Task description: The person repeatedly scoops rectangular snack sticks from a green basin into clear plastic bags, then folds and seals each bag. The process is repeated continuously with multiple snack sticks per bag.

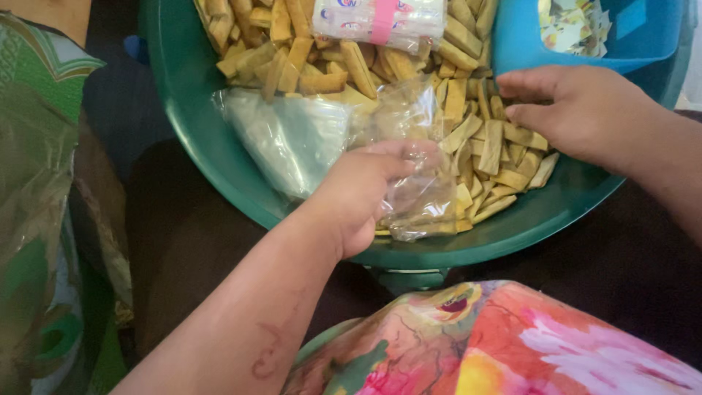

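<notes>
Green basin (219,157) of yellow chip sticks (482,150); left hand (358,194), grip pinching clear plastic bag (417,190) at near rim, partly filled; right hand (585,110), grip loose over sticks; most unbagged; blue tub (643,44) behind.

A large green basin (197,139) held a heap of tan snack sticks (482,146). Over its near side, the left hand (358,194) gripped a clear plastic bag (417,190) lying on the sticks. At the basin's right side, the right hand (585,113) rested on the sticks, just below a blue tub (643,44).
</notes>
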